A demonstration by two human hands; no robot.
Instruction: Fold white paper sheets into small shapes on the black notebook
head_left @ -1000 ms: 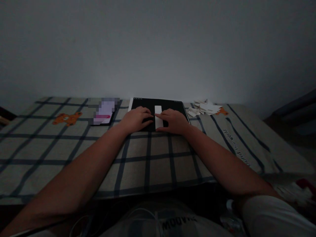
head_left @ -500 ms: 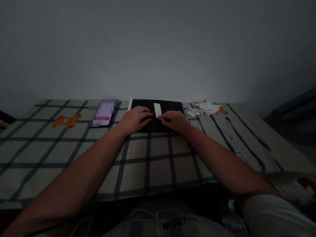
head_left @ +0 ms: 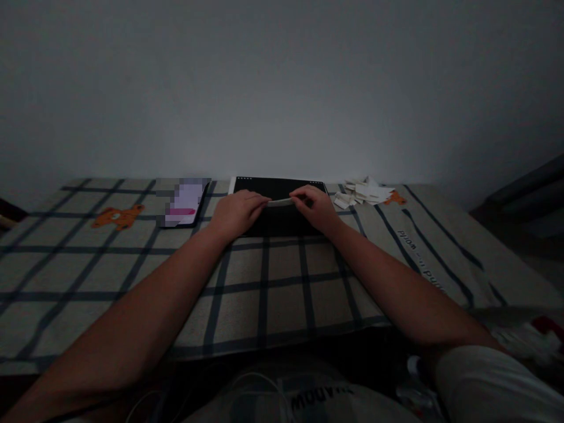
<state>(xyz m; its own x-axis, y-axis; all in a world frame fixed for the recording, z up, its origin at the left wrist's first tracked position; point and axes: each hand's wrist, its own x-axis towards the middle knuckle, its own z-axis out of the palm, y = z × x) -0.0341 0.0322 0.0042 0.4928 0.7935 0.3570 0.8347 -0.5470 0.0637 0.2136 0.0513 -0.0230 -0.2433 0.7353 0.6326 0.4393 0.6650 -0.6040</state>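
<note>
Nearest, a pale garment across the lap (head_left: 308, 399), printed with dark capital letters seen upside down and too dim to read with certainty. Beyond it, a beige cloth with dark blue check lines (head_left: 264, 294) over the table, carrying orange bear motifs and, toward the right, a line of dark lettering lying at a slant, not legible. On the cloth, a flat black rectangular board with a white edge (head_left: 282, 220). Above the board, the left hand (head_left: 238, 212) and right hand (head_left: 315, 208), a little apart, each pinching one end of a narrow white paper strip (head_left: 281, 202); the strip's long axis runs left to right, seen nearly edge-on. Left of the board, a dark phone with a lit, blurred screen (head_left: 184, 202). Far right, a heap of small white paper pieces (head_left: 363, 192).
</note>
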